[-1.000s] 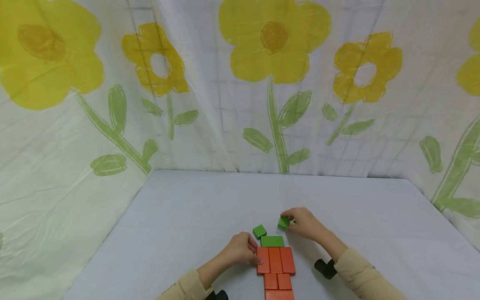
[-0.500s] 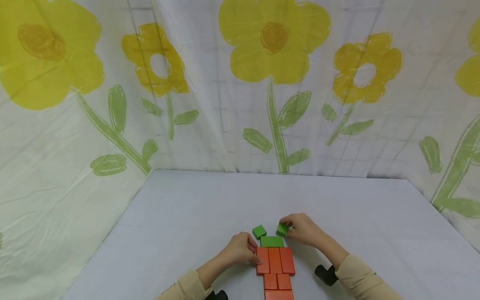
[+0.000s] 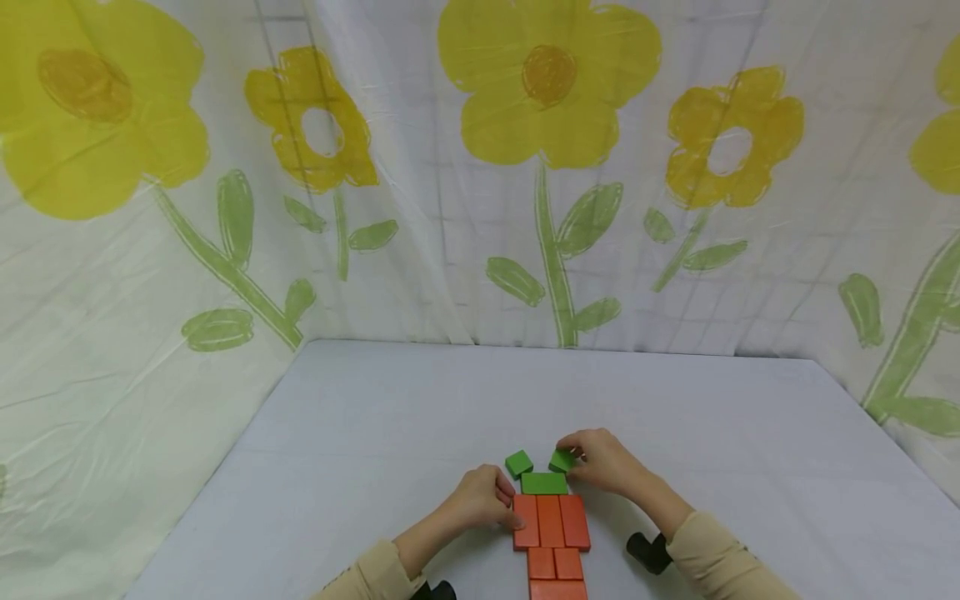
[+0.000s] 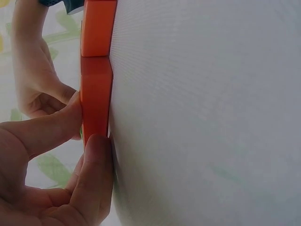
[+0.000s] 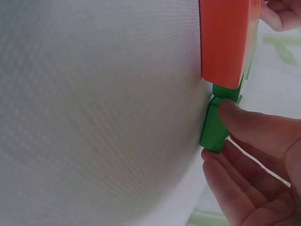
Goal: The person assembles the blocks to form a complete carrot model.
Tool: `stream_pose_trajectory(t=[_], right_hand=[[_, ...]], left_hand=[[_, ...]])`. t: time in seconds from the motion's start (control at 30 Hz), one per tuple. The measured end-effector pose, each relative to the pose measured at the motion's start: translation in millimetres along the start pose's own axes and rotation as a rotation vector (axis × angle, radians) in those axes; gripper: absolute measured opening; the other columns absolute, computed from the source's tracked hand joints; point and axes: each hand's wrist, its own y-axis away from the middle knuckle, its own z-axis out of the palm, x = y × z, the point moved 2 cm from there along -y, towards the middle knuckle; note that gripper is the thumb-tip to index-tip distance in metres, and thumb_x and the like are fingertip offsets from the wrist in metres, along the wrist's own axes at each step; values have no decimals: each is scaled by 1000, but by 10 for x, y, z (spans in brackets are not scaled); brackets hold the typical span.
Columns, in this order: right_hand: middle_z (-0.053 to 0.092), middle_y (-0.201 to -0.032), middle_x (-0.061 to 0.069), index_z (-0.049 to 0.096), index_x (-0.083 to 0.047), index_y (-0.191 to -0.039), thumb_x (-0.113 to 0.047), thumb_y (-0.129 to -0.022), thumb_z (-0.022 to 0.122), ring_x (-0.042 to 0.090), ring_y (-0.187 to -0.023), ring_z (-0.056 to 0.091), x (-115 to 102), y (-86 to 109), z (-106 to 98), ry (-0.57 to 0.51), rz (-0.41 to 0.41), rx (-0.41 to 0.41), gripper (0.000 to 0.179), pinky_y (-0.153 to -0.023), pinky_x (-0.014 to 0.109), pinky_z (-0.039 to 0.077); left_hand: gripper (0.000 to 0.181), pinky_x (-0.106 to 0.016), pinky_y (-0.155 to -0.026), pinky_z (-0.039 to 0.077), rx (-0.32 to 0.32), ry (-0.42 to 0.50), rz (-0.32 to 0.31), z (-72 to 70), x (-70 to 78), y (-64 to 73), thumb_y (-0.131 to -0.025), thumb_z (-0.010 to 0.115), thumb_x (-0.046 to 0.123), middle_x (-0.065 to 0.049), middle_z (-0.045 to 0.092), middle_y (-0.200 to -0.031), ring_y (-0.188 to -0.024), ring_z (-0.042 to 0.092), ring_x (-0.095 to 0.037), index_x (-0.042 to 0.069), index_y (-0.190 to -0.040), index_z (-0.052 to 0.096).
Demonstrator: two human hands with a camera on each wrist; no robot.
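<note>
Several flat orange blocks form a pattern on the table. My left hand [image 3: 482,500] holds the leftmost of the three long orange blocks [image 3: 528,510], its thumb on top and a fingertip against the side, as the left wrist view shows. Above these lies a green rectangular block [image 3: 544,483]. A small green block [image 3: 518,463] sits turned at its upper left corner. My right hand [image 3: 606,460] pinches another small green block [image 5: 215,127] at the upper right corner, low against the white surface, thumb on one side and fingers at the other end.
Two smaller orange blocks, one of them the left one [image 3: 541,563], lie below the long ones, with a wider orange block [image 3: 558,590] at the frame's bottom edge. The white table [image 3: 405,417] ends at a flower-printed curtain [image 3: 420,250].
My right hand has brought its small green block nearer and slightly left, down to the corner of the green rectangular block. My left hand stays on the orange block.
</note>
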Motion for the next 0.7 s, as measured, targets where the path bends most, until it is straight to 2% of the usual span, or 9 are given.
stream_pose_trajectory(t=[0.27,0.7], right_hand=[[69,-98,15,69,7,-104,7,-73,78,28,-87,66,-3,-6,10,17,-37,-7,32,-74,38,54],[69,-100,18,69,8,-104,8,-74,77,32,-90,68,20,13,9,-26,-37,-15,31,-76,39,55]], left_hand=[[31,-28,-59,45,-2,8,-19,0,-6,0,-66,85,-1,-4,56,-74,-67,52,-16,0,-85,60],[31,-28,-59,46,-1,4,-9,4,-7,2,-66,86,-1,-3,56,-74,-68,53,-16,0,-84,61]])
